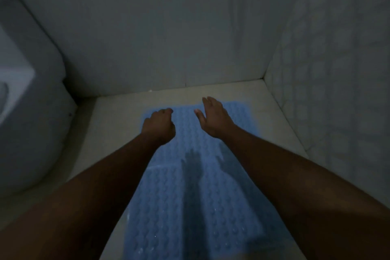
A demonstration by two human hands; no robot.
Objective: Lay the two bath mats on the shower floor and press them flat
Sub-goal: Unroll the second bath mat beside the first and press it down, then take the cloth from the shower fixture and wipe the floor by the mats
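On the shower floor [118, 112] lie a far mat [234, 118] and near mat [168, 207]; left hand [158, 125] curled, empty; right hand [213, 117] spread flat.

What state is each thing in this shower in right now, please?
Far mat: laid on the shower floor, looks flat.
Near mat: laid flat, meeting the far mat.
Left hand: fingers curled; grip unclear.
Right hand: open, fingers straight, over far mat.

Dim, bluish, soft pic w/ wide-angle bend at edges; shadows darken near mat [164, 207].
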